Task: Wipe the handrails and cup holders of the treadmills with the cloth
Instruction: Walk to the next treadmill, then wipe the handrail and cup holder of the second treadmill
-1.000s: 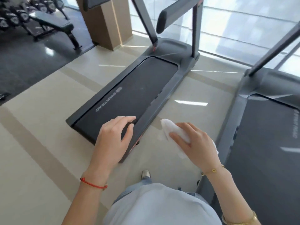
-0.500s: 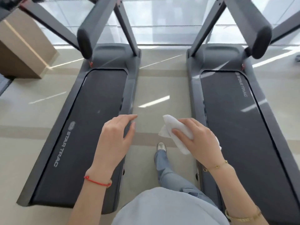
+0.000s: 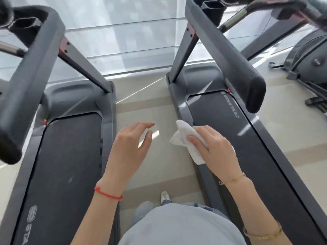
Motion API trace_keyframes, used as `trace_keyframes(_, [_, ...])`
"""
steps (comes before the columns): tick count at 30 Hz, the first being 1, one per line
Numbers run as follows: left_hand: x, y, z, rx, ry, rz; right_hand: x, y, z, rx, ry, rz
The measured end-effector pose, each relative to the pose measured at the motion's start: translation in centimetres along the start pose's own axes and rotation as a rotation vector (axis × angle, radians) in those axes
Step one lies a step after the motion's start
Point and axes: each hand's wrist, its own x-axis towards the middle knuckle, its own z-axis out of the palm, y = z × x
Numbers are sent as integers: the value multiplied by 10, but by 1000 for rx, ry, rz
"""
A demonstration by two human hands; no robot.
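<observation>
I stand in the floor gap between two dark grey treadmills. My right hand grips a folded white cloth in the air over the inner edge of the right treadmill. My left hand hovers beside it with relaxed fingers and holds nothing. The right treadmill's padded handrail slopes down at upper right, with a cup holder at its top. At upper left rises the left treadmill's handrail, and its cup holder sits near the frame corner. Neither hand touches a rail.
A window wall runs behind the treadmill fronts. Another grey exercise machine stands at the far right on the beige tiled floor. The left treadmill's belt lies at my lower left.
The view has turned from the side of one treadmill and moved forward between the two; handrails and cup holders now loom close. Both hands kept their pose, the cloth still in the right one.
</observation>
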Motion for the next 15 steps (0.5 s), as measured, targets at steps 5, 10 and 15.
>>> trace_keyframes(5, [88, -4, 27, -45, -67, 110, 57, 24, -9, -53, 68, 70])
trace_keyframes(10, [179, -12, 64, -118, -165, 268, 104, 47, -13, -93, 161, 190])
trace_keyframes(15, [269, -10, 98, -184, -252, 442, 148, 58, -14, -81, 303, 304])
